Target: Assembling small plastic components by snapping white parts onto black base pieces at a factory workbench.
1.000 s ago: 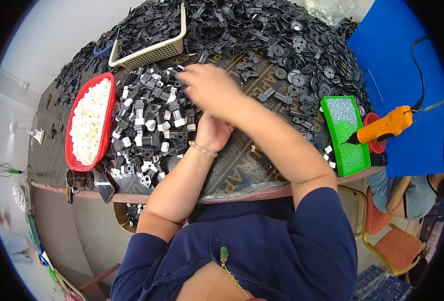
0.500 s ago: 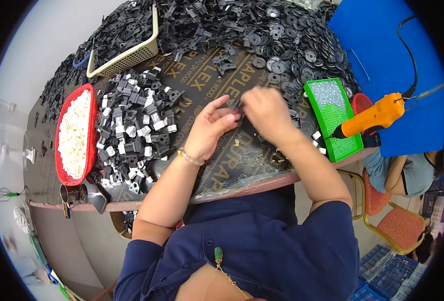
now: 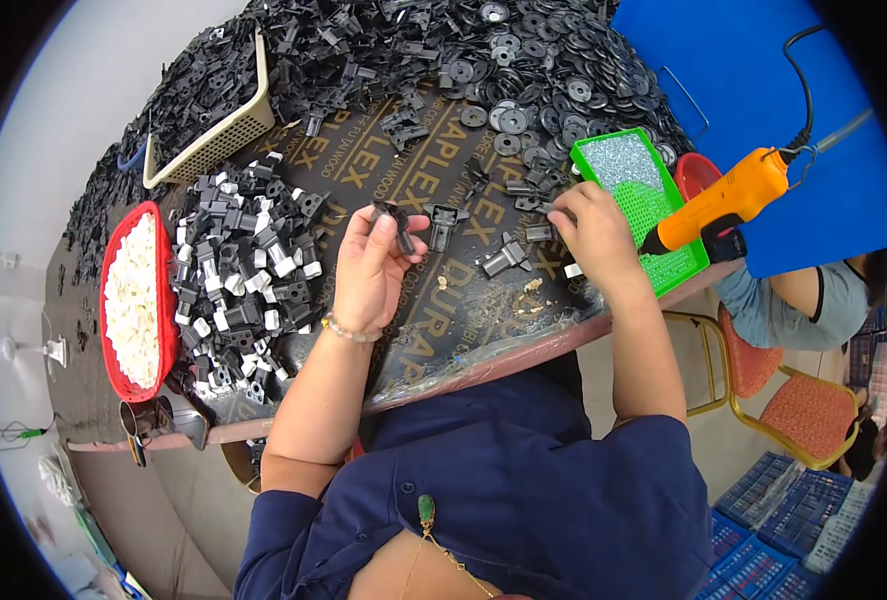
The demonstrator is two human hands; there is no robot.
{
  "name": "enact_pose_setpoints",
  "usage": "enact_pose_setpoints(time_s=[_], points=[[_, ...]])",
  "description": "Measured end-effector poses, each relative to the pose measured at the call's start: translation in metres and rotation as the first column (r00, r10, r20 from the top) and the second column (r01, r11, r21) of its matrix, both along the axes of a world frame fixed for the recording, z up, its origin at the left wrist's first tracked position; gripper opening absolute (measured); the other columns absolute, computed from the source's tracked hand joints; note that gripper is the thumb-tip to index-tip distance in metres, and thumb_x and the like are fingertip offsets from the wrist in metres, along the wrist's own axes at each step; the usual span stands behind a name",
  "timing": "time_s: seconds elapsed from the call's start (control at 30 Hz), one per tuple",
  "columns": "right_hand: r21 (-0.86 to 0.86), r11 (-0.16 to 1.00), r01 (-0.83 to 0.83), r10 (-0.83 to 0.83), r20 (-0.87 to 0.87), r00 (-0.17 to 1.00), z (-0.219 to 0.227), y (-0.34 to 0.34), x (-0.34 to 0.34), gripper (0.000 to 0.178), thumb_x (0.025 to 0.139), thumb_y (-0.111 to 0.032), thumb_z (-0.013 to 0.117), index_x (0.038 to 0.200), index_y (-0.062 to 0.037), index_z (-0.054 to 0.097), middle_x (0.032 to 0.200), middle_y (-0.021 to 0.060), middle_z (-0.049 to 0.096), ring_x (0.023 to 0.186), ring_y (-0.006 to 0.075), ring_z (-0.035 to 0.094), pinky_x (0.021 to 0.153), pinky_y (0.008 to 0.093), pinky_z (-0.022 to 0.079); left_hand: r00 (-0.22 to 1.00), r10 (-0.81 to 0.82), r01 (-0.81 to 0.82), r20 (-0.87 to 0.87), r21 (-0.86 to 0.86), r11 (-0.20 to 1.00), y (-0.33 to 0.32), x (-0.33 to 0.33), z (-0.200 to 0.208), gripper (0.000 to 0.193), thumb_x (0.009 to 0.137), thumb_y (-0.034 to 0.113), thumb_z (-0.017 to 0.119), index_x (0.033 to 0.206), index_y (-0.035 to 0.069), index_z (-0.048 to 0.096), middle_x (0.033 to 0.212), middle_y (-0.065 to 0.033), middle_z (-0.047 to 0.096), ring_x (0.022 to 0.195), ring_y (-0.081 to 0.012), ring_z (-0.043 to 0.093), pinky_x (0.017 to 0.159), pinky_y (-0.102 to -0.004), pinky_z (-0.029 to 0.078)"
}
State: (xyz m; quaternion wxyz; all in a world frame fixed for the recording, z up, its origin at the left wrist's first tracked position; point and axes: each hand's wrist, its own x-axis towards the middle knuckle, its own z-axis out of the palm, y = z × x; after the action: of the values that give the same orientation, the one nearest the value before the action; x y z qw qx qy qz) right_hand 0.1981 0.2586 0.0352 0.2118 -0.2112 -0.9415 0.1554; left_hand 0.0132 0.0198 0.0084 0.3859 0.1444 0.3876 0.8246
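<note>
My left hand [image 3: 365, 275] holds a black plastic part [image 3: 393, 222] between thumb and fingers, above the middle of the table. Just right of it lies another black part [image 3: 443, 228]. My right hand [image 3: 600, 240] is at the near-left corner of the green tray [image 3: 701, 262]; its fingertips are drawn together at the loose black pieces there, and what they pinch, if anything, is hidden. Close by, a black fitting with a stem [image 3: 506, 256] lies on the table. Small silvery screws [image 3: 623, 158] fill the far end of the tray.
An orange electric screwdriver [image 3: 725, 205] rests across the tray. To the left are a pile of black parts with white caps [image 3: 248, 265] and a red basket [image 3: 169, 290] of white pieces. Black discs [image 3: 563, 90] and a beige basket [image 3: 208, 130] lie farther back. A person [image 3: 813, 305] sits at right.
My hands, together over the table before, have moved apart. The left keeps a black part and is farther left; the right has moved toward the green tray. The view has shifted slightly.
</note>
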Motion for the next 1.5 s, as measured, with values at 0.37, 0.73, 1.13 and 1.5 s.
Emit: enact_pose_setpoints(time_s=[0.37,0.73,1.13,1.5], points=[[-0.127,0.984,0.125,-0.100,0.187,0.977,-0.013,0.012,-0.030,0.025,0.077,-0.021,0.080,0.089,-0.0008,0.071,0.092,0.0162,0.068,0.088,0.0355,0.066,0.083,0.0428,0.053,0.996,-0.069,0.073,0.050,-0.083,0.994,-0.001,0.003,0.010,0.034,0.103,0.021,0.058,0.134,0.007,0.054,0.112,-0.0129,0.066,0.096,-0.0207,0.068,0.084,-0.0329,0.056],[-0.401,0.915,0.043,-0.016,0.072,0.997,0.007,-0.026,-0.043,0.026,0.078,-0.016,0.077,0.098,-0.0011,0.070,0.077,0.0065,0.068,0.066,0.0185,0.063,0.065,0.0324,0.052,0.998,-0.061,0.062,0.010,-0.065,0.996,0.003,0.005,0.006,0.043,0.100,0.013,0.062,0.140,0.004,0.049,0.119,-0.0151,0.066,0.105,-0.0241,0.067,0.093,-0.0384,0.055],[-0.435,0.808,-0.396,0.234,-0.379,0.895,0.008,-0.096,-0.060,0.052,0.081,-0.007,0.076,0.132,-0.0064,0.063,0.079,0.0027,0.058,0.066,0.0127,0.053,0.061,0.0270,0.047,0.992,-0.128,0.127,-0.021,-0.038,0.991,0.002,0.006,0.001,0.038,0.099,0.010,0.062,0.136,0.004,0.053,0.119,-0.0091,0.066,0.106,-0.0200,0.066,0.094,-0.0375,0.056],[-0.276,0.879,-0.388,0.264,-0.394,0.880,0.004,-0.100,-0.058,0.056,0.079,-0.012,0.079,0.132,-0.0068,0.063,0.079,0.0049,0.059,0.067,0.0174,0.055,0.062,0.0303,0.048,0.990,-0.137,0.136,-0.038,-0.033,0.990,0.002,0.011,0.005,0.036,0.100,0.009,0.059,0.136,0.003,0.054,0.115,-0.0096,0.067,0.104,-0.0189,0.066,0.090,-0.0338,0.056]])
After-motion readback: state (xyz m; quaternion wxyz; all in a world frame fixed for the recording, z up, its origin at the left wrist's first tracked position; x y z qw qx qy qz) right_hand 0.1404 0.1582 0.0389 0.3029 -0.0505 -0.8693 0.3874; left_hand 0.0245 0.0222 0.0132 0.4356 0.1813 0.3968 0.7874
